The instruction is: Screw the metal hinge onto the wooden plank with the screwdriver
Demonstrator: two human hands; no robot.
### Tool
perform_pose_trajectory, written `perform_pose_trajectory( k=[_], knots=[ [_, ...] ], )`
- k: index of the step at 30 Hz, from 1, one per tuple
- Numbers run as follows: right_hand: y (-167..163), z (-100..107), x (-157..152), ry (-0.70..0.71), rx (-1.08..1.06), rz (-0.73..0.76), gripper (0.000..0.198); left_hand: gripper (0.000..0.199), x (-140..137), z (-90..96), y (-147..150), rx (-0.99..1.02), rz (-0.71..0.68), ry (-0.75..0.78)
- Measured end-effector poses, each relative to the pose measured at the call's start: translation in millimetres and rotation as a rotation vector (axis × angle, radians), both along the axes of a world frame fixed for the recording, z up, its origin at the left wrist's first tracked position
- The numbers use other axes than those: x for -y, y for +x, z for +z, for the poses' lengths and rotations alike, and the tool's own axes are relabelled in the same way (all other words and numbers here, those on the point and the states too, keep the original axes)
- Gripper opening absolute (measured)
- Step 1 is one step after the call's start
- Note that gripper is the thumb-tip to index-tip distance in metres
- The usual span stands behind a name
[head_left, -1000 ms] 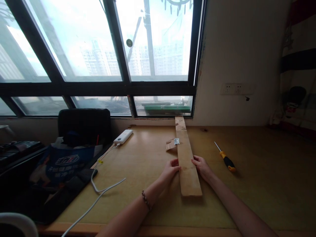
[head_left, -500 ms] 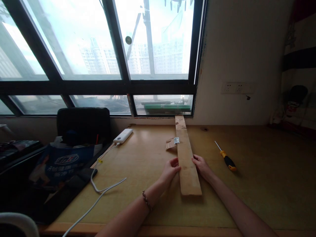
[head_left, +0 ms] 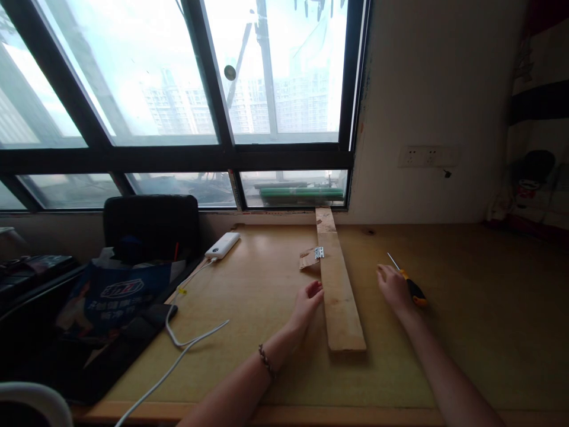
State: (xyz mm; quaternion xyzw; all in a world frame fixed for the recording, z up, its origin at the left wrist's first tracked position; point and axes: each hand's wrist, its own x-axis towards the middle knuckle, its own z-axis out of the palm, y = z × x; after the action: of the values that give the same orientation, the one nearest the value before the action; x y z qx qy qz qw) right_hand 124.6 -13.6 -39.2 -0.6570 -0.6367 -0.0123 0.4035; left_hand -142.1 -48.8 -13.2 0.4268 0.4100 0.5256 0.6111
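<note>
A long wooden board (head_left: 341, 302) lies on the table, its far end at the window sill. My left hand (head_left: 306, 305) is beside the board's left edge, fingers loosely curled with a gap to the thumb, the tips at or just touching the wood. A metal hinge (head_left: 319, 252) joins that edge to a small wooden piece (head_left: 308, 259). Well to the board's right, my right hand (head_left: 395, 289) holds nothing, its fingers loosely bent and apart. It is right beside a yellow-and-black screwdriver (head_left: 416, 292) and covers part of its handle from view.
On the table's left lies a white power bank (head_left: 222, 245) with a white cable (head_left: 191, 341) running to the front edge. A black chair (head_left: 151, 219) with a blue bag (head_left: 118, 293) stands left of the table (head_left: 267, 367). A wall socket (head_left: 429, 156) sits behind.
My right hand has let go of the board's right edge and moved right to the screwdriver. My left hand stays by the left edge, its thumb drawn slightly back from the board's top.
</note>
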Motion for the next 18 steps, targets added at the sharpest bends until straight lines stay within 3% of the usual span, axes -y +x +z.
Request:
perform_pose_trajectory(
  k=[2,5,12,18],
  knots=[
    [20.2,0.0,0.2,-0.029,0.164,-0.222,0.032,0.038,-3.8,-5.0,-2.0,-0.002,0.074,-0.007],
    [34.7,-1.2,3.0,-0.182,0.286,-0.408,0.032,0.035,-10.9,-13.3,-4.9,0.026,0.142,-0.014],
    [36.3,0.1,11.4,-0.281,0.297,-0.529,0.033,0.038,-22.5,-20.9,-7.8,0.161,0.213,-0.035],
    [41.9,1.1,13.1,-0.325,0.104,-0.575,0.038,0.036,-21.9,-22.2,-9.0,0.133,0.197,-0.025]
  ],
)
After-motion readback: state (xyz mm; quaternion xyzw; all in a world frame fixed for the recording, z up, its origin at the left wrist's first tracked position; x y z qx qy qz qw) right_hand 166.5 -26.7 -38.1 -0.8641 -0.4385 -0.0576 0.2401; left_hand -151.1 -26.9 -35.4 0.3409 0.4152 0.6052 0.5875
